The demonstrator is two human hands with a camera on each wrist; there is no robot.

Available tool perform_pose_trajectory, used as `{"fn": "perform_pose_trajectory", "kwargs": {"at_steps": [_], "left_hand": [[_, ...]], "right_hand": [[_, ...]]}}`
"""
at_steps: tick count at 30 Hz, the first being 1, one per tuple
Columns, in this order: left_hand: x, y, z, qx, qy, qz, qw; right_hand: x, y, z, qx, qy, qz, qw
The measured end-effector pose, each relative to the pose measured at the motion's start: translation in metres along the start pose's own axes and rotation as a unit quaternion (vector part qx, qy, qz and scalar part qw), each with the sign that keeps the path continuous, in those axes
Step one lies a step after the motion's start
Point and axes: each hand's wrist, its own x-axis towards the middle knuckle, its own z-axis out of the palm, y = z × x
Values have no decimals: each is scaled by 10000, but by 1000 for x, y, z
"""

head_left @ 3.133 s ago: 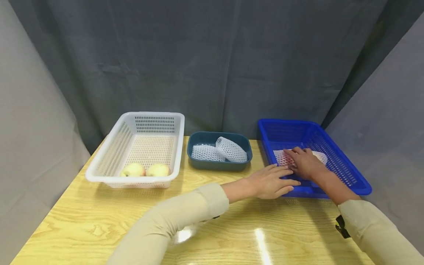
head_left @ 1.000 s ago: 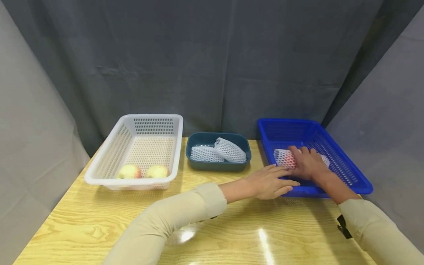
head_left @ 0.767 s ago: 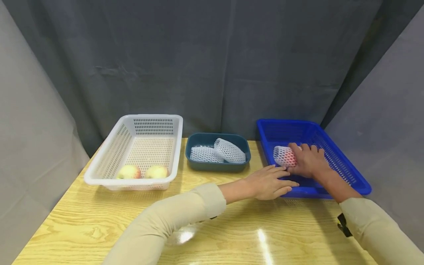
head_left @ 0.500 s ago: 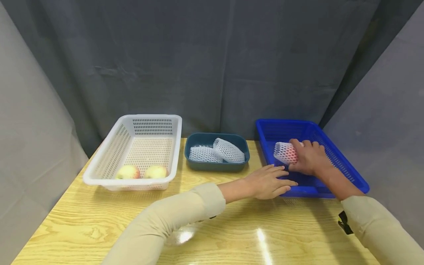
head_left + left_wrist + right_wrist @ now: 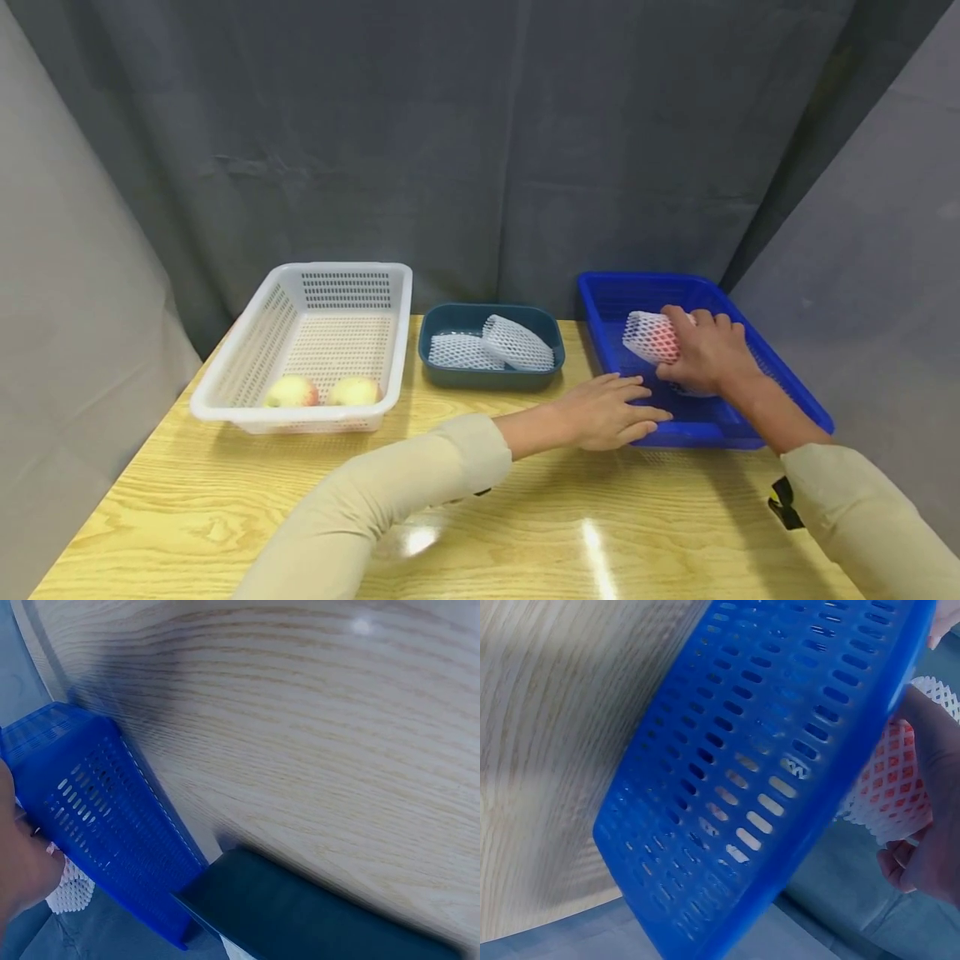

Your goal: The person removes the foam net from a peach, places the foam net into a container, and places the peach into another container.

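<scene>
My right hand grips a reddish apple in a white foam net, held over the blue basket. In the right wrist view, the net shows red through its mesh, with fingers and thumb around it. Part of the fruit is hidden by the hand. Beneath that hand, a bit of white netting shows in the basket. My left hand lies at the basket's near left corner with its fingers spread and straight, holding nothing.
A dark teal tray with two white foam nets stands in the middle. At the left, a white basket contains two pale apples. A grey curtain hangs behind the wooden table.
My right hand has taken hold of the netted apple and lifted it off the basket floor, slightly away from me. The left hand has stayed at the basket's corner.
</scene>
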Motion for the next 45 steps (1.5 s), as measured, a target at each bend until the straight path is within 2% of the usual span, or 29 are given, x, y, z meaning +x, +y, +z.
{"fn": "perform_pose_trajectory", "kwargs": {"at_steps": [6, 9, 12, 17, 22, 26, 30, 36, 45], "left_hand": [[-5, -5, -1, 163, 359, -208, 9990], [-10, -9, -6, 168, 823, -173, 9963], [-17, -15, -12, 123, 1390, -166, 9901], [-30, -28, -19, -341, 2022, -263, 9784], [-42, -42, -20, -753, 2276, -365, 9701], [-53, -52, -17, -1001, 2428, -451, 9638], [-62, -60, -12, -1125, 2658, -489, 9562], [-71, -70, -10, -1251, 3053, -480, 9428], [-87, -81, -11, -1410, 3062, -617, 9395]], "right_hand": [[4, -6, -4, 27, 167, -99, 9998], [4, -9, -5, 24, 253, -141, 9996], [5, -10, -6, 14, 373, -181, 9991], [6, -12, -6, -14, 677, -411, 9969], [8, -16, -6, 109, 917, -579, 9940], [12, -24, -8, 247, 880, -638, 9938], [15, -33, -10, 358, 835, -690, 9935], [17, -41, -14, 459, 1050, -874, 9896], [20, -58, -14, 687, 1133, -1135, 9847]]}}
